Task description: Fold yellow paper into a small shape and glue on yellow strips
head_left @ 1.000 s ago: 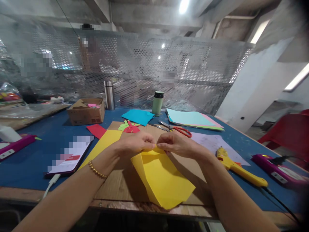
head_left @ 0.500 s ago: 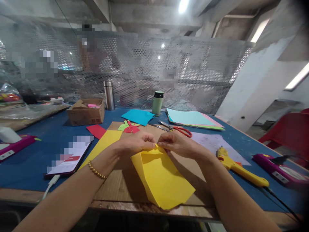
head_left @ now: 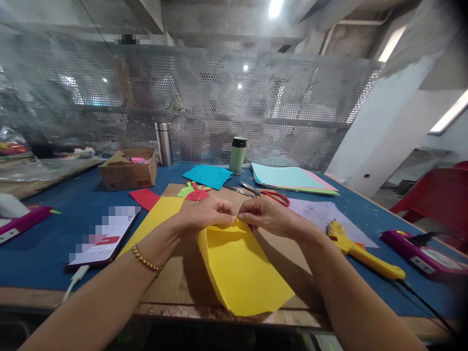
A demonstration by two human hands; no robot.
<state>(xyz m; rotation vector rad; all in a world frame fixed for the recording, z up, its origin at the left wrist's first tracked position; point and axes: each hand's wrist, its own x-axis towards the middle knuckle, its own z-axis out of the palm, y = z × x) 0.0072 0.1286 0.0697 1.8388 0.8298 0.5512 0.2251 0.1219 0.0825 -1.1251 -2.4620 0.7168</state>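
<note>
A folded piece of yellow paper (head_left: 244,270) stands tilted over a brown cardboard sheet (head_left: 171,278), its near end by the table's front edge. My left hand (head_left: 210,212) pinches the paper's far edge between thumb and fingers. Close beside it, my right hand (head_left: 265,214) pinches the same edge, so the two thumbs nearly meet. Beyond the hands lie red-handled scissors (head_left: 276,197) and cut red and green paper pieces (head_left: 197,191). Another yellow sheet (head_left: 155,219) lies flat beside my left forearm.
A yellow glue gun (head_left: 360,253) with a cord and a purple power strip (head_left: 420,256) lie at right. On the left are a charging phone (head_left: 106,236) and a cardboard box (head_left: 127,170). Behind stand a steel flask (head_left: 164,145), a green bottle (head_left: 237,156) and stacked coloured paper (head_left: 292,176).
The folded yellow paper has turned and flattened slightly, its left side shifting a little. Both hands keep their pinch at the far edge, almost in the same place.
</note>
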